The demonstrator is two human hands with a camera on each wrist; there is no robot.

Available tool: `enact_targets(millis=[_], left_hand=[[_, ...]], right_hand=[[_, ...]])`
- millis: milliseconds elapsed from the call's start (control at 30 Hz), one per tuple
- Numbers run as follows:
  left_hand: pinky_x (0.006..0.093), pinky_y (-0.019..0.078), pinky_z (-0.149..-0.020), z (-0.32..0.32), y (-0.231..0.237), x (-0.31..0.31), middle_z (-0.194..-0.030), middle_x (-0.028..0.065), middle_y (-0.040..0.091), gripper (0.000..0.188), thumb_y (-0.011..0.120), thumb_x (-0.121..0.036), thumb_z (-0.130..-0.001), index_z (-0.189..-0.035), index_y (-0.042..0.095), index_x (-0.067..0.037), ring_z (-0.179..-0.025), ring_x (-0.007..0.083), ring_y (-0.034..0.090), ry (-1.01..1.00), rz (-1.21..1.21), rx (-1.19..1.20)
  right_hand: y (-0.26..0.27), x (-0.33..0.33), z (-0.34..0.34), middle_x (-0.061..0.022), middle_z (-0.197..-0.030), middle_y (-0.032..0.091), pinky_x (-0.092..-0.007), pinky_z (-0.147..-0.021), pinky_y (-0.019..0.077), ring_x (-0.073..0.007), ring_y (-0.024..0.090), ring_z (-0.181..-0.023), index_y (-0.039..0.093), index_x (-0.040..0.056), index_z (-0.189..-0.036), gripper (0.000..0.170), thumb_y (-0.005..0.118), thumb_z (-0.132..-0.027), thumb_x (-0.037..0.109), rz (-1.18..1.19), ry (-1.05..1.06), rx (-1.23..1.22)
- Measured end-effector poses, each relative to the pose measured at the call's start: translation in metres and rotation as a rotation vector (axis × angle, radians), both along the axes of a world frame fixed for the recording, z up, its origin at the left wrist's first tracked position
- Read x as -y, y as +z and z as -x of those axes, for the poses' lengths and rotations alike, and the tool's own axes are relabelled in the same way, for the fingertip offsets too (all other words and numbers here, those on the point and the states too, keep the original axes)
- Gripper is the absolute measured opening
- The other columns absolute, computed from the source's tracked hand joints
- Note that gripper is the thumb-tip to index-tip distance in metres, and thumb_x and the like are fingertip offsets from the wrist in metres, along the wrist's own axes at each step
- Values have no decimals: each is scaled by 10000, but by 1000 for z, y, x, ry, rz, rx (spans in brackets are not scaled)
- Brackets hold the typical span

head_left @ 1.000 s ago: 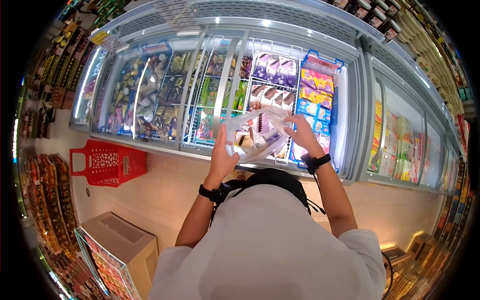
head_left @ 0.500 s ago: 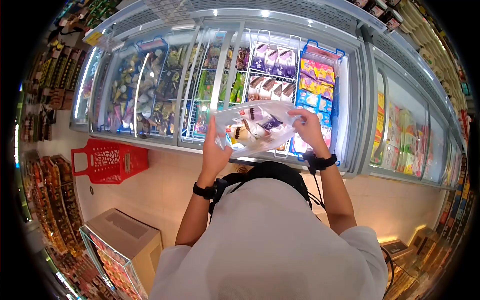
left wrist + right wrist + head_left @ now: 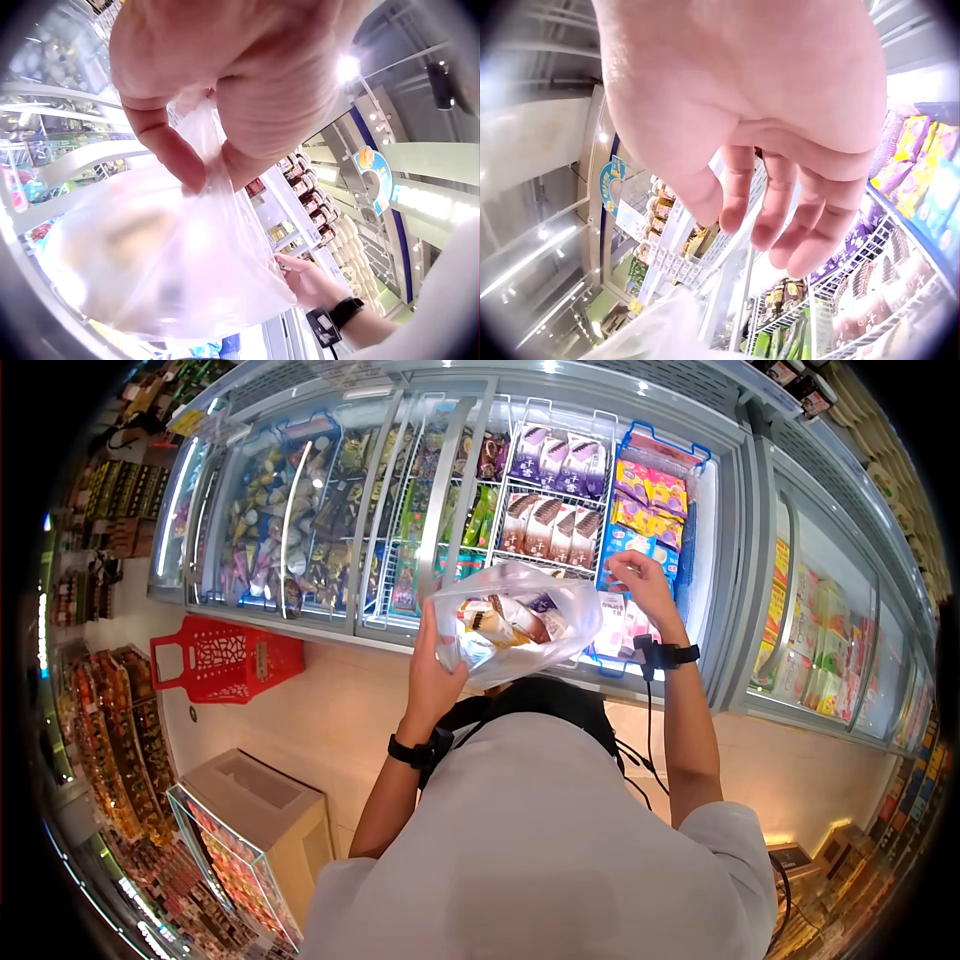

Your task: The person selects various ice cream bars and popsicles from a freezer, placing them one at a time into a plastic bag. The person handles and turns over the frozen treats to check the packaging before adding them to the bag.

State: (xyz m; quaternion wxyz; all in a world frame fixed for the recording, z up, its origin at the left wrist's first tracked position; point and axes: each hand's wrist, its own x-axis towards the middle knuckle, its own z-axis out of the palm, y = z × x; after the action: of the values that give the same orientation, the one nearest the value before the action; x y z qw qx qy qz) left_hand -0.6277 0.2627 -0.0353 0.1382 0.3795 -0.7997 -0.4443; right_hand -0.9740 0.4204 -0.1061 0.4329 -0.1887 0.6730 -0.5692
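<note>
From my head I see my left hand (image 3: 434,682) gripping the left edge of a clear plastic bag (image 3: 582,622), held before my waist above the front edge of the chest freezer (image 3: 325,640). The bag's mouth gapes, and inside lie wrapped packets (image 3: 488,620), some yellow and white, one showing purple. My right hand (image 3: 648,592) is just beyond the bag's right side, its fingers loosely bent and holding nothing I can see. A black band (image 3: 675,656) circles that wrist. Past the bag, a white wire basket (image 3: 550,566) carries purple-and-white packets (image 3: 560,460) behind brown-and-white packets (image 3: 550,530); to its right a blue basket (image 3: 690,550) holds pink and yellow packets (image 3: 650,498). A red shopping basket (image 3: 235,660) stands to my left.

From my left wrist, my thumb and fingers pinch the gathered plastic tightly, and the bag hangs below them, its contents blurred through the film. My right hand appears at the bag's far edge; whether it touches there, I can't tell. Rows of jars (image 3: 307,191) stand behind.

From my right wrist, my fingers curve down, the thumb close to the forefinger and nothing held. The bag shows pale at the bottom, apart from them.
</note>
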Motion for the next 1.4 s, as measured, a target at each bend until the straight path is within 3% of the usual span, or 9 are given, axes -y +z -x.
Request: enact_targets(millis=[133, 367, 567, 800, 967, 1000, 1100, 1233, 1400], left_hand=[[229, 494, -577, -1, 8, -6, -1536, 175, 389, 986, 626, 102, -727, -1587, 162, -32, -1036, 200, 596, 36, -65, 27], [181, 452, -530, 7, 8, -12, -1474, 121, 445, 1010, 583, 152, -707, -1601, 166, -65, -1030, 130, 569, 154, -108, 78], [205, 496, -542, 12, 13, -13, -1450, 182, 461, 989, 576, 128, -719, -1598, 159, -50, -1024, 176, 597, 200, -144, 182], [177, 429, -519, 13, 15, -13, -1129, 119, 594, 951, 588, 129, -749, -1590, 168, -12, -705, 50, 562, 261, -142, 244], [185, 458, -540, 14, 16, -6, -1191, 148, 579, 957, 586, 130, -743, -1591, 168, -17, -803, 90, 597, 267, -176, 273], [199, 477, -560, 13, 20, -4, -1247, 165, 567, 959, 589, 128, -738, -1590, 175, -22, -839, 114, 606, 271, -223, 299], [212, 491, -576, 16, 18, 3, -1277, 175, 566, 965, 588, 127, -733, -1592, 180, -35, -823, 131, 611, 267, -216, 282], [175, 457, -542, 12, 17, 6, -1220, 137, 555, 955, 572, 134, -749, -1594, 156, -22, -934, 93, 591, 251, -248, 288], [172, 450, -542, 12, 18, 12, -1212, 125, 558, 970, 571, 136, -738, -1599, 164, -47, -963, 101, 590, 230, -286, 235]], right_hand=[[-27, 35, 40, -26, -848, 658, -215, -611, 508, -74, 618, -732, 677, 26, -1051, 201, 668, -935, 190, -90, 234, -33], [-107, 152, 61, -44, -754, 624, -248, -509, 432, -92, 554, -597, 635, -15, -1168, 301, 670, -905, 126, -102, 495, -63], [-201, 256, 30, -203, -1031, 701, -436, -853, 535, -372, 671, -972, 694, 23, -1111, 331, 647, -797, 115, -163, 832, -632], [-261, 310, -25, -178, -984, 704, -488, -787, 534, -355, 689, -927, 702, 29, -1017, 216, 600, -853, 128, -213, 878, -858], [-277, 322, -63, -84, -916, 710, -472, -797, 442, -278, 678, -870, 738, 144, -964, 302, 456, -969, 251, -358, 929, -1300], [-277, 320, -67, -30, -907, 687, -430, -867, 353, -216, 640, -906, 743, 212, -971, 260, 487, -965, 258, -357, 1005, -1374], [-298, 322, -73, -3, -993, 659, -434, -897, 346, -214, 591, -1058, 735, 200, -942, 219, 519, -939, 237, -371, 960, -1448], [-296, 319, -63, -25, -1000, 647, -460, -911, 353, -256, 582, -1041, 705, 178, -938, 185, 537, -921, 252, 14, 599, -1503], [-244, 312, -18, -87, -854, 689, -461, -935, 421, -263, 630, -994, 735, 110, -874, 102, 720, -800, 178, -18, 866, -1091]])
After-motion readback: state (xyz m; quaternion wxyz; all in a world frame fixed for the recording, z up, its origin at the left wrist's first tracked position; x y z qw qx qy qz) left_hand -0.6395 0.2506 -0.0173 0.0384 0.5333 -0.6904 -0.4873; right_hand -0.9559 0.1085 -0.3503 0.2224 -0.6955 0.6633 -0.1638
